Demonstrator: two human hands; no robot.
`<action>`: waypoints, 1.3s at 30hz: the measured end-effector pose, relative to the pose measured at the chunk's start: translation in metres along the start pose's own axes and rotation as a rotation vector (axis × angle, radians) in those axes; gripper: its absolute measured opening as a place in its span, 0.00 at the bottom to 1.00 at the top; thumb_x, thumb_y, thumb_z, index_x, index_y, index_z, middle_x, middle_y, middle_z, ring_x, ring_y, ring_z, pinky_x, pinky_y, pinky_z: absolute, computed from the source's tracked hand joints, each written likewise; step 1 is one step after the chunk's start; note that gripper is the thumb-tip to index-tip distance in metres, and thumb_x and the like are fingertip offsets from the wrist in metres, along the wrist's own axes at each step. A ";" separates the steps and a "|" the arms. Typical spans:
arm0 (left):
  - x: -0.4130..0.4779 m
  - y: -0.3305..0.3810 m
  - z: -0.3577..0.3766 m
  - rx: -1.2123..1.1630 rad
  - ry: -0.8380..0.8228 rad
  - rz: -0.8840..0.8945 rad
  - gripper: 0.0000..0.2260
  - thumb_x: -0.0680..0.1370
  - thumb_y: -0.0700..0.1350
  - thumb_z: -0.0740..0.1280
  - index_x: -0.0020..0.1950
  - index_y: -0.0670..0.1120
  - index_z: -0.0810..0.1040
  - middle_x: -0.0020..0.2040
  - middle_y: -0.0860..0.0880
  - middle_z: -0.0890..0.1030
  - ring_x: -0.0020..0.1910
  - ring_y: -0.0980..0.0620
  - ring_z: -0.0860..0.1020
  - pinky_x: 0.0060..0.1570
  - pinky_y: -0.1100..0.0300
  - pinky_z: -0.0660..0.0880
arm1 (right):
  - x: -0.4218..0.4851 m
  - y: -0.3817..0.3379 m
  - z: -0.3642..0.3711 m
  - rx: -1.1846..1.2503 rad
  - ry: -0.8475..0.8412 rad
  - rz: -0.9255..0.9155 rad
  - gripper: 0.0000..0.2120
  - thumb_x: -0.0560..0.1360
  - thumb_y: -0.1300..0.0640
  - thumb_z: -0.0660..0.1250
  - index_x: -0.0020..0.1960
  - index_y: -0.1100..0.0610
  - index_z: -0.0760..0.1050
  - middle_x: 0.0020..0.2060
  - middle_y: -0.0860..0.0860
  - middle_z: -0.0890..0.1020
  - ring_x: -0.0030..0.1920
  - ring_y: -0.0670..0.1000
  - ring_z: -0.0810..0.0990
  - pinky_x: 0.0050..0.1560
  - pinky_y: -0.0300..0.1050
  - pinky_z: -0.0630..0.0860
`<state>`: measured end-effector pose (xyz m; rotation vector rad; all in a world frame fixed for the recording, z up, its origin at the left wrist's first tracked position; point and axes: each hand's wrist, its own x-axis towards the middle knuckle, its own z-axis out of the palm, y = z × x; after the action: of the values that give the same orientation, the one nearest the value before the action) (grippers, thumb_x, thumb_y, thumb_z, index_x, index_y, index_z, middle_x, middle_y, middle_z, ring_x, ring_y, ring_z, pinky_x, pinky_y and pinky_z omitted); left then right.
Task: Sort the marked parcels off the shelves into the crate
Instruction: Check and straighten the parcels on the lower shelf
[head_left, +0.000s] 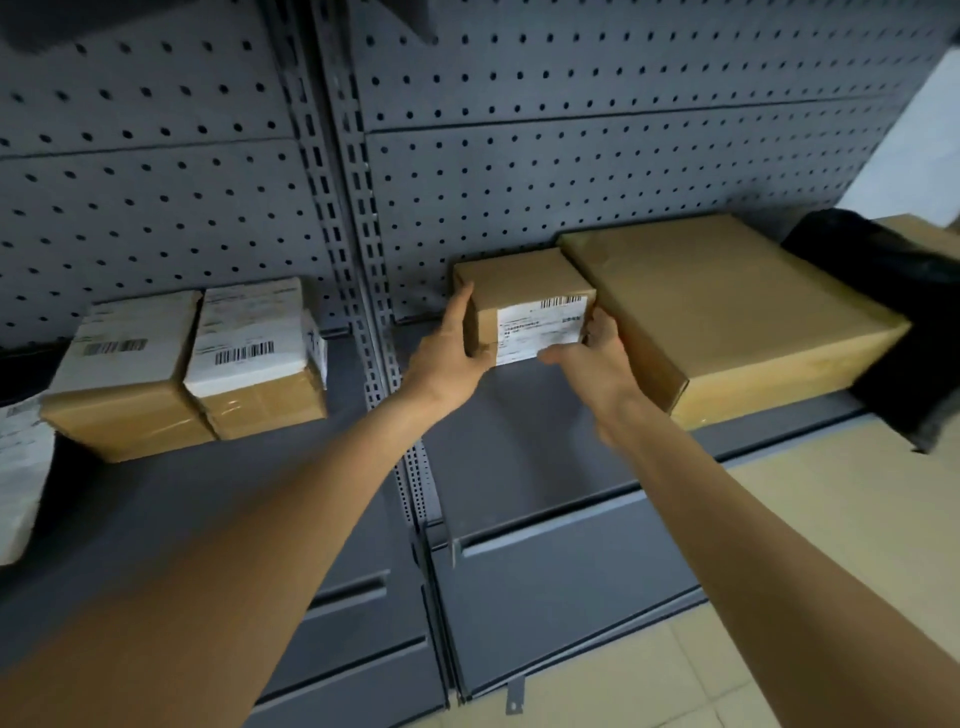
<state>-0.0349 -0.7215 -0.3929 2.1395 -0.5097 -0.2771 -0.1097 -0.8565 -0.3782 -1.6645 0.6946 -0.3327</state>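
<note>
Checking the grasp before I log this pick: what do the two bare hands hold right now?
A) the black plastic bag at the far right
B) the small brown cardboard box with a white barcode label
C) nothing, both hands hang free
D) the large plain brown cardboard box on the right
B: the left hand and the right hand clasp opposite sides of the small brown cardboard box with a white barcode label, beside the large plain brown cardboard box.

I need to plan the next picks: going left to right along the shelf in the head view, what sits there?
White bag at the edge → parcel with white label → white-topped parcel → upright post → small box held between left hand and right hand → large box → black bag.
</note>
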 end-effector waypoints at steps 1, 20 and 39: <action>0.000 -0.002 -0.002 -0.048 -0.009 -0.006 0.37 0.77 0.42 0.68 0.78 0.57 0.48 0.69 0.47 0.74 0.59 0.46 0.78 0.64 0.49 0.72 | -0.001 0.001 -0.001 0.016 -0.021 0.002 0.32 0.71 0.67 0.68 0.72 0.55 0.63 0.58 0.46 0.77 0.61 0.49 0.74 0.58 0.42 0.67; -0.055 -0.012 -0.085 0.046 0.355 0.037 0.11 0.77 0.45 0.67 0.58 0.43 0.77 0.52 0.51 0.82 0.47 0.53 0.79 0.48 0.61 0.73 | -0.025 -0.008 0.041 0.112 -0.119 -0.242 0.23 0.73 0.66 0.70 0.61 0.47 0.67 0.56 0.46 0.79 0.57 0.46 0.77 0.60 0.51 0.77; -0.043 -0.039 -0.115 0.736 0.416 -0.085 0.18 0.75 0.44 0.66 0.64 0.42 0.70 0.63 0.42 0.73 0.63 0.39 0.67 0.60 0.47 0.62 | -0.011 -0.004 0.093 -0.223 -0.281 -0.252 0.27 0.73 0.67 0.66 0.68 0.50 0.62 0.45 0.34 0.73 0.50 0.42 0.75 0.46 0.33 0.71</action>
<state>-0.0200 -0.5983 -0.3586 2.8318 -0.2950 0.3700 -0.0643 -0.7758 -0.3933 -1.9705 0.3203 -0.1966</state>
